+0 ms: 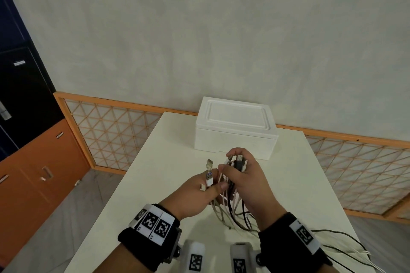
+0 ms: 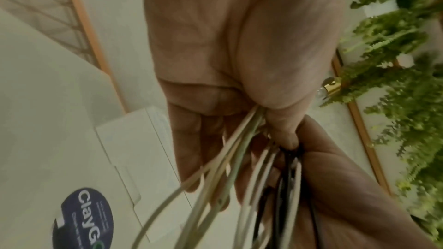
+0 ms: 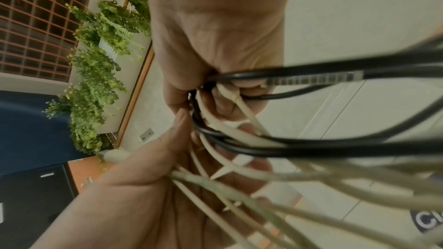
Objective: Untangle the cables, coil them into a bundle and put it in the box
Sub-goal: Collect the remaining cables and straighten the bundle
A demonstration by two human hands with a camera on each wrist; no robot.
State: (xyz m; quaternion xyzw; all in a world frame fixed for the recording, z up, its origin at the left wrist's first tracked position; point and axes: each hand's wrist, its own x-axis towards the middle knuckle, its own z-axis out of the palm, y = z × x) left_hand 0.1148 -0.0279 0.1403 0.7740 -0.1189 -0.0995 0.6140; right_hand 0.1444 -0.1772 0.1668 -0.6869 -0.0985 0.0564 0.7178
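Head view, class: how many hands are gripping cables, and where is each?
2. The left hand grips pale cables left of centre; the right hand grips black and white cables beside it, before the box.

matt foam box [image 1: 235, 137], glossy cables [image 1: 230, 213]

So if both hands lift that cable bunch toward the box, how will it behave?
Probably floppy: the cables sag below the left hand and right hand and trail over the table. Likely light, since pinching fingers carry the plug ends. The loose tails may drag and snag. The box is lidded.
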